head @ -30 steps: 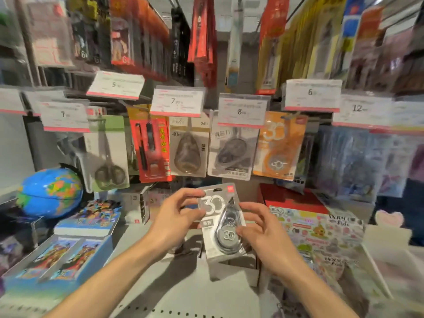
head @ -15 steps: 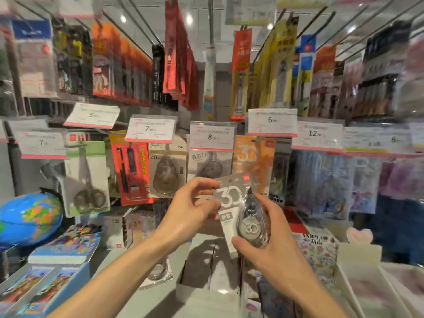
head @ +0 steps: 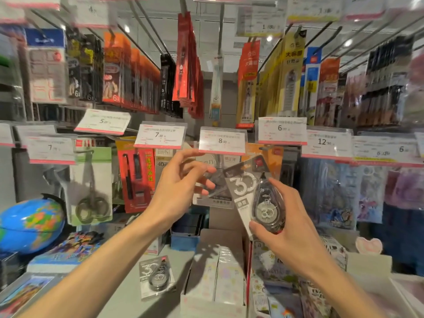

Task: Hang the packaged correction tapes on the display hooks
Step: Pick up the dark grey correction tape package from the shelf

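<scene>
My right hand (head: 284,216) grips a grey packaged correction tape (head: 250,187) marked "30", tilted with its top toward the 8.00 price tag (head: 222,141). My left hand (head: 181,187) is open with fingers spread, just left of that pack and in front of the correction tapes hanging on the hook (head: 214,196) below the tag. Another grey correction tape pack (head: 156,275) lies flat on the shelf below my left forearm. An orange "30" pack (head: 273,157) hangs just right of the held one.
Scissors pack (head: 90,187) and a red pen pack (head: 135,175) hang to the left. A globe (head: 29,226) sits at far left. An open cardboard box (head: 215,267) stands on the shelf below my hands. Long hooks with hanging goods fill the rows above.
Both hands rose toward the hook under the 8.00 tag. My left hand let go of the pack and opened; the right hand alone holds it, tilted.
</scene>
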`<state>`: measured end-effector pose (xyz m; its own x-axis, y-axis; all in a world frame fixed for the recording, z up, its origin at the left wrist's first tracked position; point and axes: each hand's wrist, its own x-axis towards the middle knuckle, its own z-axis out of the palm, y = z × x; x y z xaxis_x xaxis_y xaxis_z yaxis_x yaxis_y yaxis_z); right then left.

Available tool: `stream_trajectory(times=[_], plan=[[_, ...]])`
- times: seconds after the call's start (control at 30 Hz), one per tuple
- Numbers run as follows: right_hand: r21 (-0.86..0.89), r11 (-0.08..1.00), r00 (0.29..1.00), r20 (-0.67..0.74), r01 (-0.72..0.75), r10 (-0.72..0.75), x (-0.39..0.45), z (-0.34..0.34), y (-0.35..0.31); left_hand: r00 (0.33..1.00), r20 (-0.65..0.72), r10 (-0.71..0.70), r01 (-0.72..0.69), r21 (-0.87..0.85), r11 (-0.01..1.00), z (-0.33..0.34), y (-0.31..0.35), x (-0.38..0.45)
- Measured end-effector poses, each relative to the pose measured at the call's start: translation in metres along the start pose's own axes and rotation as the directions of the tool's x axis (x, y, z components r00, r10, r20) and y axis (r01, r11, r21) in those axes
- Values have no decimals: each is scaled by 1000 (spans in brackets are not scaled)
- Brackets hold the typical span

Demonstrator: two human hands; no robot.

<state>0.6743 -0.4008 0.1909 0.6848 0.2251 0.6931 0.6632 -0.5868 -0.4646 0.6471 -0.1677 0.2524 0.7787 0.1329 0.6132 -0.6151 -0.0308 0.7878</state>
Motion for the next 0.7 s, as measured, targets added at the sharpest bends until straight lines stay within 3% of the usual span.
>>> stream_trajectory(times=[0.37, 0.7], plan=[[10, 996, 996, -22, 84, -84, 43, 16, -24, 991, 91, 95, -94, -10, 996, -3, 11, 2], [-13, 999, 999, 5, 42, -42, 58, 24, -29, 990, 90, 109, -117, 81, 990, -12, 7, 5]])
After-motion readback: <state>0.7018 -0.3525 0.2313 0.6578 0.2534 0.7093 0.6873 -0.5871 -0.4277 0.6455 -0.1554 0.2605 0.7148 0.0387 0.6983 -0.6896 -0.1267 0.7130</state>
